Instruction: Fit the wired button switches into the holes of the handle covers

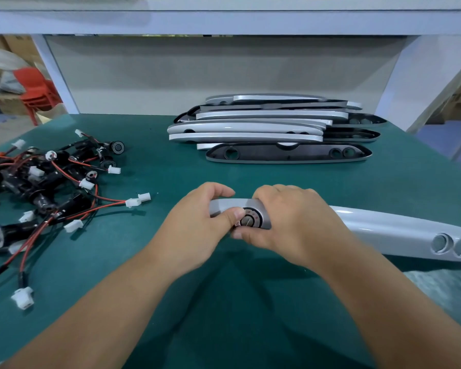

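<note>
A long glossy silver handle cover (389,230) lies across the green table in front of me, its outer face up. My left hand (197,227) grips its left end, thumb pressed beside a round black button switch (250,219) that sits in the hole there. My right hand (290,222) wraps over the cover just right of the switch, fingertips under its edge. Two empty round holes (453,245) show at the cover's right end. The switch's wires are hidden.
A tangled pile of black button switches (48,182) with red and black wires and white plugs lies at the left. A stack of silver handle covers (274,126) sits at the back, one inside-up in front. A white shelf frame (56,75) borders the table.
</note>
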`<control>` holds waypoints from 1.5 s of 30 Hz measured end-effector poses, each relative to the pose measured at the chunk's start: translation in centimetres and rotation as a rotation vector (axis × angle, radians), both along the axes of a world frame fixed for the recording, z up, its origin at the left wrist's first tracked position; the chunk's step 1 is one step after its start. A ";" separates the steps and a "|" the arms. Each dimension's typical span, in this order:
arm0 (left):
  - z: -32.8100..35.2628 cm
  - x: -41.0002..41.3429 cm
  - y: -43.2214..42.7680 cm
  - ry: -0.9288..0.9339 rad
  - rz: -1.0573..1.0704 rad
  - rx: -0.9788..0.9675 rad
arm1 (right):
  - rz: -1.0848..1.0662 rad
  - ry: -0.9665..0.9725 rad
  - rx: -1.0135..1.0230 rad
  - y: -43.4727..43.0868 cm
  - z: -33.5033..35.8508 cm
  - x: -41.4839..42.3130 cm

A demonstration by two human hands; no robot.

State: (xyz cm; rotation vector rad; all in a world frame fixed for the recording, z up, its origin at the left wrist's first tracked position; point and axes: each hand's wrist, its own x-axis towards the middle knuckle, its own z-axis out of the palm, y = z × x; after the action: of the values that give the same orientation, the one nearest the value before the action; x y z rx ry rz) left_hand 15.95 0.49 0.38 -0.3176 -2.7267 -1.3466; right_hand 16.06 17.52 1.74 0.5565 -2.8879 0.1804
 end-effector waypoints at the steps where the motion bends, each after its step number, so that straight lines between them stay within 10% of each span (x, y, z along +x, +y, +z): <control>1: 0.1 0.0 0.0 0.003 0.003 0.014 | 0.003 0.004 -0.014 0.2 0.1 0.0; 14: 1.2 -0.3 -1.1 -0.165 -0.102 1.019 | 0.014 0.009 -0.226 -1.1 2.6 -0.6; 26: 1.0 -1.1 -3.4 0.047 0.029 0.615 | 0.021 -0.084 -0.228 -3.6 3.8 -1.4; 36: 0.1 -3.2 -5.4 -0.060 0.136 0.760 | -0.129 -0.282 -0.158 3.2 0.0 -1.3; 45: -1.4 -3.3 -5.3 -0.040 0.084 0.327 | -0.385 -0.205 -0.075 12.6 -2.6 0.5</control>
State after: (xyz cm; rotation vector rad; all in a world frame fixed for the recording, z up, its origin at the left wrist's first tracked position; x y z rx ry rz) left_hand 12.61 -4.78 -1.04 -0.1493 -2.4581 -1.7537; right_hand 16.51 30.16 -0.81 -0.0394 -3.0978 0.2992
